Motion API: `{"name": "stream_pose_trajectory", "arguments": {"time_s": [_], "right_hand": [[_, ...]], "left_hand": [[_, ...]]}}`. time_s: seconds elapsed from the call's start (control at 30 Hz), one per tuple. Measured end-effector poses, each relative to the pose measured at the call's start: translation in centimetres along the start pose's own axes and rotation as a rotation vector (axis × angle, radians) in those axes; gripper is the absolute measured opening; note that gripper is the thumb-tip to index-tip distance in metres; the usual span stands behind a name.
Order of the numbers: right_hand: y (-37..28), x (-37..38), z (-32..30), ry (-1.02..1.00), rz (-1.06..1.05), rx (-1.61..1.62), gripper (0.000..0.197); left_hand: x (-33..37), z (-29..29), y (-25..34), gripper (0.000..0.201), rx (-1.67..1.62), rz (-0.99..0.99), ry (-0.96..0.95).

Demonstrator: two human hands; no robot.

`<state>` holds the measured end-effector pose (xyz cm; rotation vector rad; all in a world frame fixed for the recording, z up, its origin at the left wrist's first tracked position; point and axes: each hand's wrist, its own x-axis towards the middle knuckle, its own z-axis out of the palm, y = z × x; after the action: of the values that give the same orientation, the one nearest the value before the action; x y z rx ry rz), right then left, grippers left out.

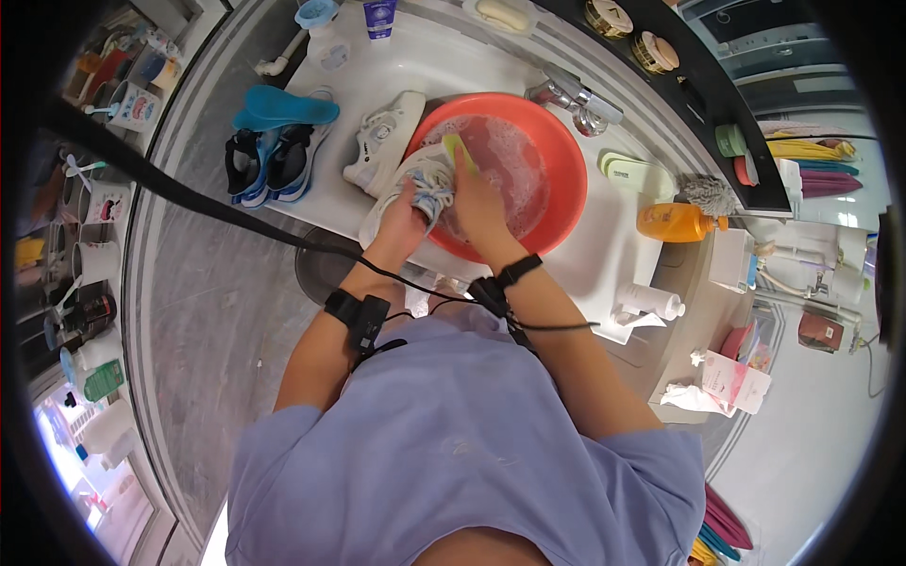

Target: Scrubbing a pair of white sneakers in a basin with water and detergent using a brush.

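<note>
My left hand (pixel 403 224) is closed round a white sneaker (pixel 381 205) held at the left rim of an orange-red basin (pixel 572 151). Its opening and laces face up between my hands. In my right hand (pixel 479 203) is a yellow-green brush-like thing (pixel 452 143), gripped over the toe side of the sneaker; its working side is hidden. Foamy, cloudy water (pixel 517 179) fills the basin. A second white sneaker (pixel 388 135) lies just left of the basin, on the white sink (pixel 444 61).
Blue-black sneakers (pixel 274 162) and blue insoles (pixel 288 106) sit on the sink's left edge. A metal faucet (pixel 576 99) reaches over the basin's back right. To the right are an orange bottle (pixel 675 223) and a white bottle (pixel 649 302). A black cable (pixel 212 203) crosses from the left.
</note>
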<state>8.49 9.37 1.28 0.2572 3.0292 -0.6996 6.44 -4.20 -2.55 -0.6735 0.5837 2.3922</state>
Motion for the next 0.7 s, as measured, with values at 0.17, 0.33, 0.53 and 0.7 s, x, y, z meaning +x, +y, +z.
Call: {"name": "stream_pose_trajectory", "arguments": {"time_s": [0.17,0.33,0.53,0.7], "right_hand": [[2.0,4.7,1.8,0.089,-0.013,0.026,0.054],[2.5,2.4,1.5,-0.101,-0.053,0.075,0.049],[-1.7,-4.1,-1.5,-0.363,0.067,-0.001,0.051],[-0.3,-0.7,0.1,-0.112,-0.109,-0.013,0.055]], "left_hand": [[0.9,-1.0,1.1,0.045,-0.062,-0.038,-0.06],[1.3,-1.0,1.7,0.045,-0.074,-0.089,-0.064],[1.4,-0.6,2.0,0.046,-0.112,-0.176,-0.139],[2.0,-1.3,0.1,0.048,-0.003,-0.088,-0.058]]}}
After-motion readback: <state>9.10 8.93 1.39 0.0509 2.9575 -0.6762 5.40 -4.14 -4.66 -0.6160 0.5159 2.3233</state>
